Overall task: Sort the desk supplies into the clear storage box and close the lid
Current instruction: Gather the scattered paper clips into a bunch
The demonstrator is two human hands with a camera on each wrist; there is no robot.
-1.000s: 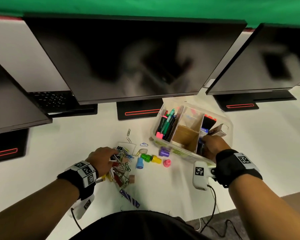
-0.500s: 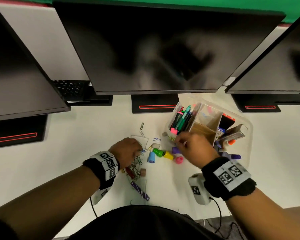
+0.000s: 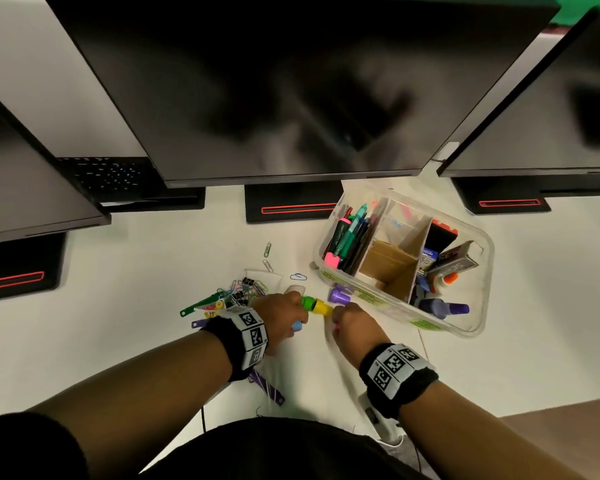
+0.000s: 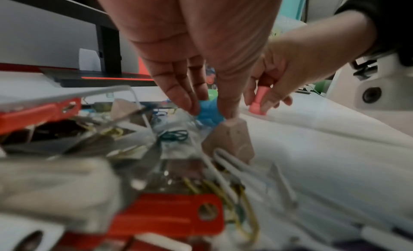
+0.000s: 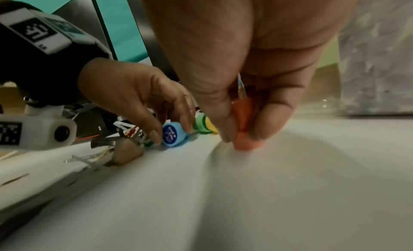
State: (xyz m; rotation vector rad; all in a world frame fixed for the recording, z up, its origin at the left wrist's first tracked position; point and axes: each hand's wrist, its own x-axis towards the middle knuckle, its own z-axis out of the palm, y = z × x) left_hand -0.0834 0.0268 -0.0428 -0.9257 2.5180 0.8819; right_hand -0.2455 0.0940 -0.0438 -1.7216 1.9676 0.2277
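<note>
The clear storage box (image 3: 487,282) stands open on the white desk at the right, with pens (image 3: 347,237) in its left compartment and glue sticks (image 3: 444,306) in its right one. No lid shows. Small stamps lie left of it: green (image 3: 307,302), yellow (image 3: 323,307) and purple (image 3: 340,295). My left hand (image 3: 293,322) pinches a blue stamp (image 4: 209,111) lying on the desk, seen too as the blue stamp (image 5: 173,134) in the right wrist view. My right hand (image 5: 241,138) pinches a pink stamp (image 5: 243,129) that stands on the desk, the same pink stamp (image 4: 257,102) in the left wrist view.
A pile of binder clips and paper clips (image 3: 236,296) lies under and behind my left wrist, with loose paper clips (image 3: 298,277) beyond it. A beige eraser (image 4: 230,140) sits by the blue stamp. A purple strip (image 3: 267,389) lies near the front edge. Monitors (image 3: 291,81) overhang the back.
My right hand left the box, came left to the stamps and took hold of the pink one. My left hand shifted right from the clip pile onto the blue stamp.
</note>
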